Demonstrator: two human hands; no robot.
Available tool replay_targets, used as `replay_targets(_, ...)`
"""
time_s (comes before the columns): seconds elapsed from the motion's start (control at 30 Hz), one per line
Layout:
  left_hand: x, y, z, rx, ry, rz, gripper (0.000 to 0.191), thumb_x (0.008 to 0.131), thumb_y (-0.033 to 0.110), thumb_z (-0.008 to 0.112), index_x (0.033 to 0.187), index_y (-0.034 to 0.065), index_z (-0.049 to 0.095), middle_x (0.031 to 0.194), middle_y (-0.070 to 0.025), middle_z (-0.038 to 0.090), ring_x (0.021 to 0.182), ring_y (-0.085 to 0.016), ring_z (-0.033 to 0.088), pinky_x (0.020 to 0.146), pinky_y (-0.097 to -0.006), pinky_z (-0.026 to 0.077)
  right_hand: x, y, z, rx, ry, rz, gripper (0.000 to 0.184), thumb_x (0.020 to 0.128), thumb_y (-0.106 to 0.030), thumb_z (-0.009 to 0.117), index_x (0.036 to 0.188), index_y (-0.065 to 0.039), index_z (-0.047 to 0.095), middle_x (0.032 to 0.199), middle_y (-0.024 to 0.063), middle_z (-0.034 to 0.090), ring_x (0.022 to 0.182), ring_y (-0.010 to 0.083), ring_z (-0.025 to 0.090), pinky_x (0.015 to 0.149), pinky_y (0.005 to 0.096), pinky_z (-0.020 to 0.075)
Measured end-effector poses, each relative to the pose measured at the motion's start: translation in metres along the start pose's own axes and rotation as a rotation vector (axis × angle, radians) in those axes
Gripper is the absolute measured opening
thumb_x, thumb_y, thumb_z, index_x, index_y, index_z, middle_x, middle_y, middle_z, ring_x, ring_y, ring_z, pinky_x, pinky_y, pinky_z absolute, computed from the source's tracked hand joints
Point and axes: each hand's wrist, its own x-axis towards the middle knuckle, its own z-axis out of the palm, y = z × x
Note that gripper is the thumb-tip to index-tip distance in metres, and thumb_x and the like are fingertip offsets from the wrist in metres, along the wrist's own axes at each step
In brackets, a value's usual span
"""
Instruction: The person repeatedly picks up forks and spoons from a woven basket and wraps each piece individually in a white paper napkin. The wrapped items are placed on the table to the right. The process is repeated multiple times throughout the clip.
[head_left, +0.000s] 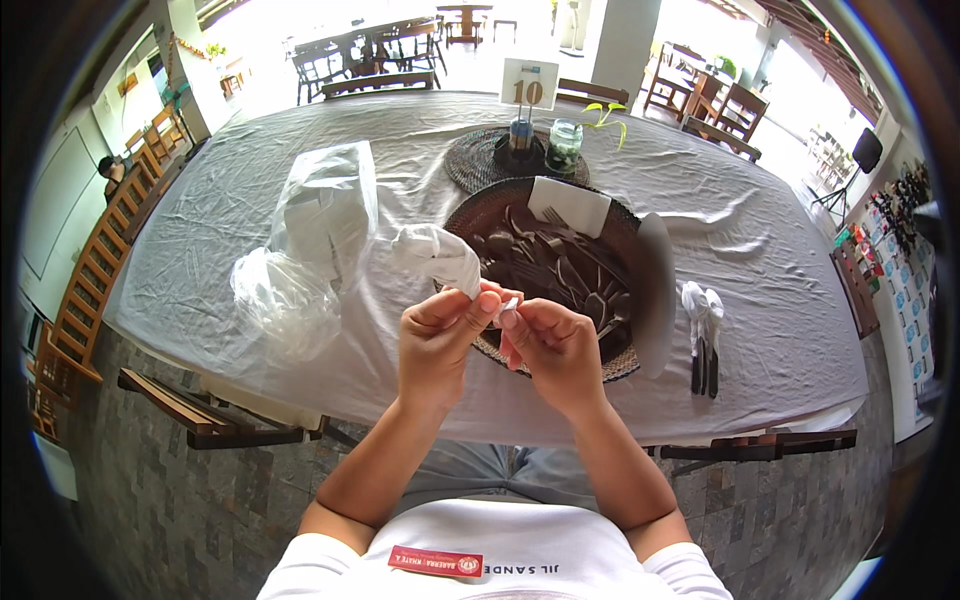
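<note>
My left hand (442, 337) pinches a white paper napkin (450, 255), which curls up and to the left from its fingertips. My right hand (551, 349) meets it at the fingertips and pinches a small white end that looks like part of the same napkin. Both hands are over the near left rim of a round woven basket (622, 367) holding many forks and spoons (562, 262). A folded white napkin (577, 206) lies at the basket's far side with a fork by it. Right of the basket lie several pieces of cutlery with white napkin-wrapped tops (703, 315) and dark handles.
On the white tablecloth (772, 300) at left are clear plastic bags (300, 277), one with white contents. Beyond the basket, a woven mat (469, 161) bears a numbered table sign (529, 86) and a plant in a glass jar (564, 146). A pale oval blurred object (656, 300) overlaps the basket's right rim.
</note>
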Motion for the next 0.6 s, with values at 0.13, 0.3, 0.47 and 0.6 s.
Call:
replay_targets(0.13,-0.003,-0.005,0.002,-0.114,-0.069,-0.023,0.014,0.086,0.009,0.062,0.092,-0.0026,0.065,0.090,-0.0130,0.066,0.077,-0.017,0.063,0.067,-0.0260,0.050,0.002,-0.008,-0.008,0.280,-0.122,0.216,0.022,0.089,-0.023,0.060,0.088,-0.002,0.064,0.061,-0.0032,0.053,0.050,0.0010,0.043,0.044,0.0177,0.0329)
replay_targets(0.3,-0.005,-0.007,0.000,-0.213,-0.085,-0.057,0.014,0.085,0.006,0.062,0.095,-0.0023,0.064,0.090,-0.0146,0.066,0.076,-0.021,0.065,0.071,-0.0288,0.052,0.000,-0.006,-0.005,0.316,-0.120,0.262,0.024,0.089,-0.023,0.060,0.093,0.001,0.062,0.065,-0.0020,0.055,0.053,0.0028,0.047,0.045,0.0195,0.0354)
replay_targets(0.47,0.001,-0.010,-0.003,-0.203,0.083,0.041,0.014,0.084,0.007,0.062,0.095,-0.0016,0.064,0.086,-0.0134,0.065,0.074,-0.020,0.063,0.069,-0.0289,0.052,-0.009,0.017,0.016,-0.598,0.134,-0.481,0.025,0.086,-0.013,0.062,0.105,0.003,0.055,0.075,0.0075,0.063,0.059,0.0100,0.057,0.049,0.0276,0.0444)
replay_targets(0.6,0.005,-0.003,-0.013,-0.340,-0.043,-0.083,0.015,0.086,0.010,0.061,0.095,-0.0013,0.064,0.080,-0.0113,0.063,0.075,-0.020,0.060,0.066,-0.0287,0.052,-0.014,0.021,0.007,0.090,-0.105,-0.016,0.016,0.092,-0.016,0.052,0.097,-0.001,0.055,0.063,0.0032,0.054,0.045,0.0117,0.049,0.042,0.0222,0.0383)
